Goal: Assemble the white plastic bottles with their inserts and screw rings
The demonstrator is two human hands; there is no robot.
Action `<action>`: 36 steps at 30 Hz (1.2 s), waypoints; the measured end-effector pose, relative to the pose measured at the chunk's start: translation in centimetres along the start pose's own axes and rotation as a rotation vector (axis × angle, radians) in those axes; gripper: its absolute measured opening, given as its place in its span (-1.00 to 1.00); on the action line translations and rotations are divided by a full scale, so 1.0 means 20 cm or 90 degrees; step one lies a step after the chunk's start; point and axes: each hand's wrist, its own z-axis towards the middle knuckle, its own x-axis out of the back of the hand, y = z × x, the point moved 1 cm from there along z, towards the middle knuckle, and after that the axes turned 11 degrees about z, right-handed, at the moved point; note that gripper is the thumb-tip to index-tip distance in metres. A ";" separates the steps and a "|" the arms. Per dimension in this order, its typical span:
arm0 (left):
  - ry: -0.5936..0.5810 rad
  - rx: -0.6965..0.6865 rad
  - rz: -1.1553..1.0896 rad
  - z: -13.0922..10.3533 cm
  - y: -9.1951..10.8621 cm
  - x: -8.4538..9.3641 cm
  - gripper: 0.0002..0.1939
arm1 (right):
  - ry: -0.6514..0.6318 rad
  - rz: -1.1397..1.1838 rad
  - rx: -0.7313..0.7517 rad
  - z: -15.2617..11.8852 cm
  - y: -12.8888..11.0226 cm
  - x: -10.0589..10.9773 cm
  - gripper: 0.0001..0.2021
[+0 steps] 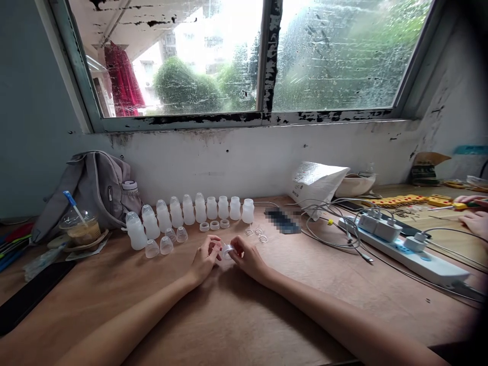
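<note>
Over the middle of the table, my right hand [247,258] pinches a clear plastic ring-shaped piece [227,250] between thumb and fingers. Just left of it is my left hand [207,258], its fingers curled together by the piece; anything inside them is hidden. Beyond my hands stands a row of translucent white baby bottles [163,218]; those on the left wear clear domed caps, while several on the right are uncapped. Loose clear caps [166,246] rest in front of the left bottles. Three white rings [214,225] lie before the row, and several thin rings [260,234] lie to the right.
A grey backpack [101,188] and an iced drink cup [82,226] stand at the left, above a black phone-like slab [34,295]. On the right are tangled cables [328,239], a power strip [430,264] and a white bag [314,185]. Another person's hand [475,221] works at far right.
</note>
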 end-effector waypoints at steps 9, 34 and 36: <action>-0.065 -0.071 0.036 -0.01 0.00 0.00 -0.82 | 0.015 0.029 -0.055 0.02 0.02 0.02 -0.93; 0.100 -0.153 0.484 0.23 -0.04 0.00 -0.71 | 0.052 0.212 -0.208 0.05 0.09 0.03 -0.66; 0.136 -0.113 0.542 0.36 -0.07 0.03 -0.60 | 0.044 0.229 -0.199 0.05 0.10 0.03 -0.59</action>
